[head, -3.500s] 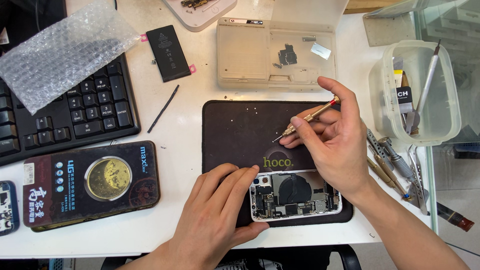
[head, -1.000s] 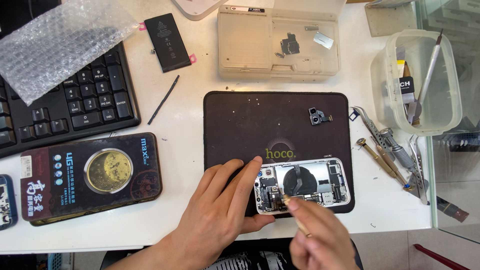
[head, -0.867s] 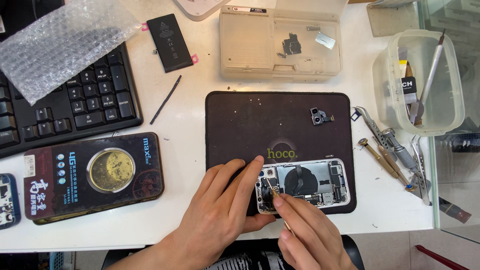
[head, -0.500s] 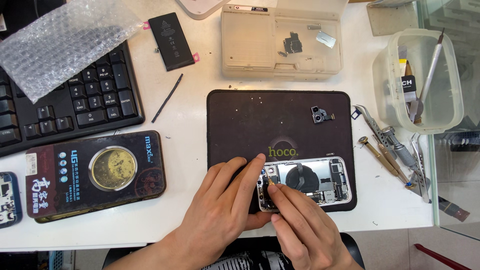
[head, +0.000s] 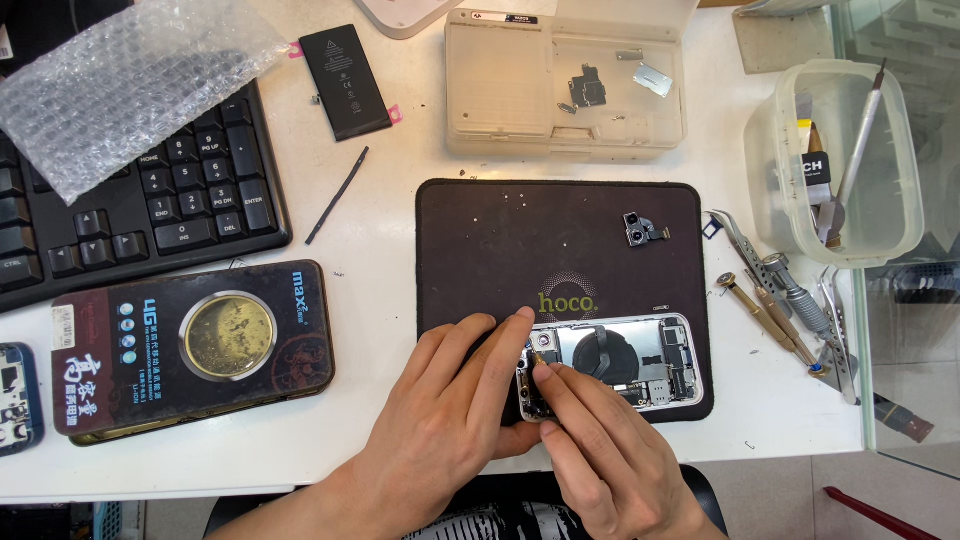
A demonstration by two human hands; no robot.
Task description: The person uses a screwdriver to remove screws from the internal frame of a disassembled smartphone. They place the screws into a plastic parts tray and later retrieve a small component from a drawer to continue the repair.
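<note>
An opened phone body [head: 640,362] with exposed inner parts lies at the near edge of a dark work mat [head: 520,240]. My left hand [head: 450,420] rests flat on the mat and presses against the phone's left end. My right hand [head: 600,450] grips a thin screwdriver [head: 537,360], its tip down on the phone's left end between the fingers of both hands. A small camera module [head: 640,230] lies loose on the mat's far right part.
A black keyboard [head: 130,210] under bubble wrap [head: 120,80] is at left, with a phone battery [head: 345,80], a thin black stick [head: 337,195] and a dark tin [head: 190,345]. A beige parts tray [head: 500,90] sits behind the mat. Screwdrivers and tweezers [head: 780,300] and a plastic tub [head: 900,230] are at right.
My right hand came down from the mat's far right to the phone's left end with the screwdriver. The camera module now lies on the mat. My left hand has stayed on the phone.
</note>
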